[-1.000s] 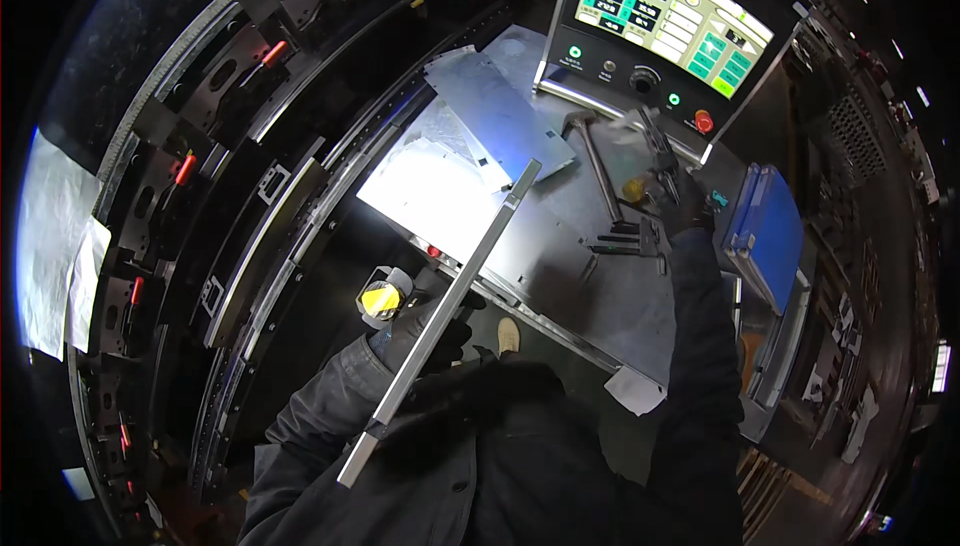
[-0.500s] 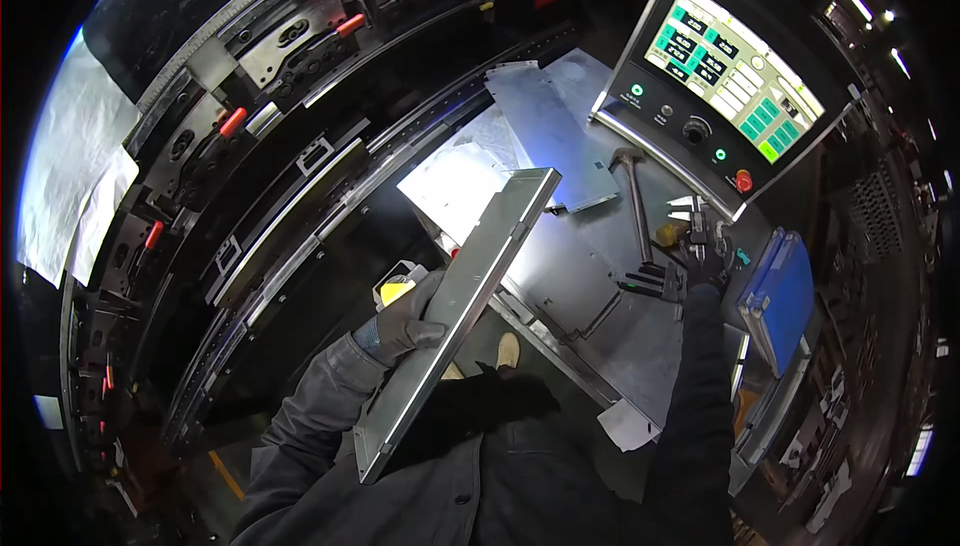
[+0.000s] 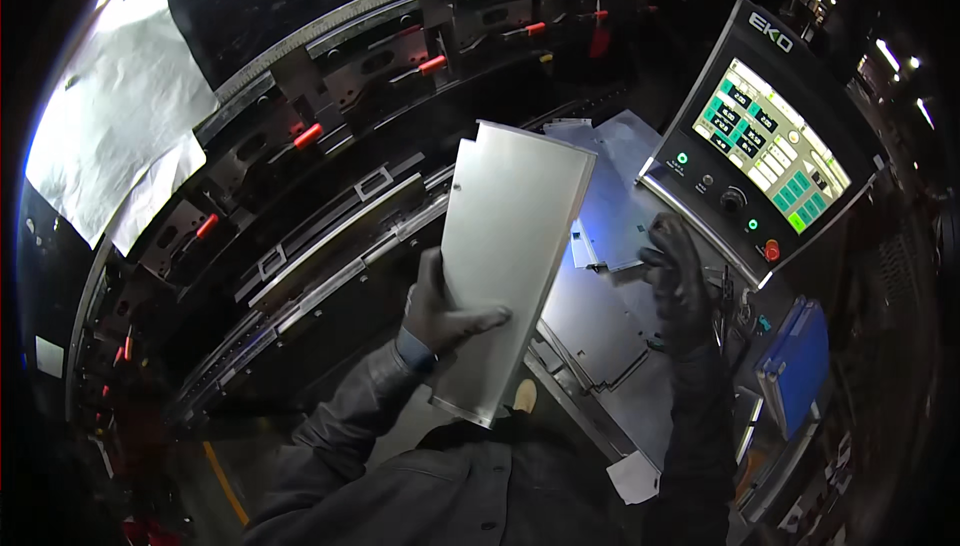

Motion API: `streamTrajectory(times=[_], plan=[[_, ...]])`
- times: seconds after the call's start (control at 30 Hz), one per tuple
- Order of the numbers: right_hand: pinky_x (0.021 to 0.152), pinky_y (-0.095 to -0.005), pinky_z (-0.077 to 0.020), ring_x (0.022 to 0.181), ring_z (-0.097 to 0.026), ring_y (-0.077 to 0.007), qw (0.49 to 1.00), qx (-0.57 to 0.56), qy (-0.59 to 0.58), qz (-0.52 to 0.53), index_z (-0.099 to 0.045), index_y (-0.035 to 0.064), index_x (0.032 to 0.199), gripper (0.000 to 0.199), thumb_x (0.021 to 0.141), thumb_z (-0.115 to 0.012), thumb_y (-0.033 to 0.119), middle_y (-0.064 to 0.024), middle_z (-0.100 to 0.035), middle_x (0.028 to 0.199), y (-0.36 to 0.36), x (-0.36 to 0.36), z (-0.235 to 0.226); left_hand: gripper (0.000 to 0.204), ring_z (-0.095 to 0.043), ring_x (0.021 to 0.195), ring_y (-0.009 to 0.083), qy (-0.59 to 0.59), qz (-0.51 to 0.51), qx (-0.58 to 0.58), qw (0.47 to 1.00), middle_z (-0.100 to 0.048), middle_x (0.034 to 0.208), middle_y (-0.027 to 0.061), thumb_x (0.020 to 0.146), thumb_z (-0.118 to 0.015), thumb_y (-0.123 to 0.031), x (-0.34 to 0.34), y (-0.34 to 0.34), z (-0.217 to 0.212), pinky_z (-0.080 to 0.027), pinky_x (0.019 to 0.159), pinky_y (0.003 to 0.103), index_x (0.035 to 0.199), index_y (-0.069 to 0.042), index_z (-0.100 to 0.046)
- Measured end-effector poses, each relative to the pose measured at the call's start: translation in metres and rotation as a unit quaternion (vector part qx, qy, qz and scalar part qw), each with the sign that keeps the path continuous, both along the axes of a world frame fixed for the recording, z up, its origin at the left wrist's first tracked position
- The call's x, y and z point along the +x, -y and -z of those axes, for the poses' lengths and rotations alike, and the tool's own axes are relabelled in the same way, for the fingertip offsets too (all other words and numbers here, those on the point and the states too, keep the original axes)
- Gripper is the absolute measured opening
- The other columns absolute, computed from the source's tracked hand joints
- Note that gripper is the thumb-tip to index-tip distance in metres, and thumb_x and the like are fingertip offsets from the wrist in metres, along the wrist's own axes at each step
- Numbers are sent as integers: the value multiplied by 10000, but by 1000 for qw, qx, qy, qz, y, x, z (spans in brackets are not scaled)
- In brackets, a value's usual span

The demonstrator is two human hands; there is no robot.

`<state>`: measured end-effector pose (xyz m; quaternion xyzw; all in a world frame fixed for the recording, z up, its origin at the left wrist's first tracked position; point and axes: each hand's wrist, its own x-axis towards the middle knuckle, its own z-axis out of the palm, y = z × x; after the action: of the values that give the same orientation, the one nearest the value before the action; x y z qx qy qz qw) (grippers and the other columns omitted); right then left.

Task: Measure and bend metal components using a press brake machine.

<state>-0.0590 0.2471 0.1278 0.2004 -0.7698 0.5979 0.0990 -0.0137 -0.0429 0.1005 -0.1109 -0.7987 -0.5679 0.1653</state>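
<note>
Head view: our gloved left hand pinches the sheet-metal panel flat-faced at centre for inspection, while our right hand rests spread on stacked sheets at three o'clock.

The scene is dimly lit; glare is thrown off the flat grey metal sheet, and edges are bent and blackened by fisheye distortion.

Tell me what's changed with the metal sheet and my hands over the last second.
The metal sheet has turned from edge-on to broad face up, held higher by the left hand. The right hand has drawn back from the control panel to the sheets on the table. The left hand's grip stayed.
</note>
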Motion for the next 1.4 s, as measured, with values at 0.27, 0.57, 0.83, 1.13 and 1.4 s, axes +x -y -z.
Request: streamTrajectory(times=[0.27, 0.57, 0.83, 1.13, 1.4], plan=[[720, -259, -473, 859, -590, -184, 987, -96, -19, -126, -194, 43, 1389, 621, 837, -477, 28, -167, -559, 1123, 72, 10, -48, 817, -588, 769, 232, 5, -12, 154, 988, -548, 944, 149, 500, -869, -186, 29, -27, 17, -499, 669, 347, 1102, 6, -351], [618, -253, -465, 692, -582, -157, 993, -58, -53, -92, -201, 40, 1391, 647, 806, -469, -25, -148, -612, 1020, 76, 14, -52, 796, -571, 827, 231, 35, -28, 131, 990, -521, 1002, 152, 505, -861, -129, 37, -19, 7, -489, 724, 352, 1112, -18, -358], [720, -246, -476, 892, -599, -192, 986, -6, -169, 9, -309, 0, 1341, 569, 809, -512, -7, -187, -413, 1329, 89, 19, -32, 766, -591, 742, 239, -7, -68, 42, 997, -584, 884, 142, 517, -865, -174, 30, -5, 10, -486, 646, 333, 1091, -24, -380], [646, -240, -464, 732, -564, -149, 989, -71, -124, 26, -270, 18, 1362, 583, 830, -508, 6, -124, -594, 966, 68, 24, -31, 739, -591, 690, 232, -53, -13, 70, 996, -601, 855, 126, 521, -862, -181, 14, -9, 19, -484, 614, 337, 1092, -30, -417], [642, -245, -441, 732, -542, -137, 960, 82, -108, 246, -400, 63, 1309, 499, 826, -519, 99, -73, -596, 990, -52, -31, -21, 647, -582, 651, 219, -15, -51, -17, 998, -619, 815, 117, 550, -819, -114, 21, -5, 2, -482, 596, 324, 1087, -34, -467]])
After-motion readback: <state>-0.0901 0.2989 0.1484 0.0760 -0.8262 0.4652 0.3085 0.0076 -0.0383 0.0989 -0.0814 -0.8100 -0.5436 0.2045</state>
